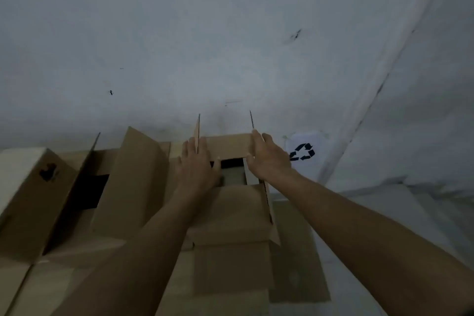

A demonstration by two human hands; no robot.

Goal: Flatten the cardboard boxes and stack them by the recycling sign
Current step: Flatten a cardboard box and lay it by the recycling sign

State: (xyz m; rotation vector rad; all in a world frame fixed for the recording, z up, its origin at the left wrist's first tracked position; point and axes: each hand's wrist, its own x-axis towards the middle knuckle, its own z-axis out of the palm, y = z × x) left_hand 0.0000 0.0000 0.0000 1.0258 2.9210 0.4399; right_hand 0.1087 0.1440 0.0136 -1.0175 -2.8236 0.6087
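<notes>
A small open cardboard box (230, 213) stands in front of me with its flaps raised. My left hand (197, 164) lies on its left side flap with the fingers spread and fairly straight. My right hand (266, 159) holds the right edge of the far flap (228, 147), thumb underneath and fingers over the top. The white recycling sign (304, 152) with black arrows leans against the wall just right of the box. A larger open box (84, 195) stands to the left. A flat piece of cardboard (297, 264) lies on the floor beside the small box.
A grey-white wall (230, 46) fills the upper view. A white pipe (379, 84) runs diagonally down the wall corner on the right. Light floor (397, 213) shows at the right. More cardboard (30, 285) lies at the lower left.
</notes>
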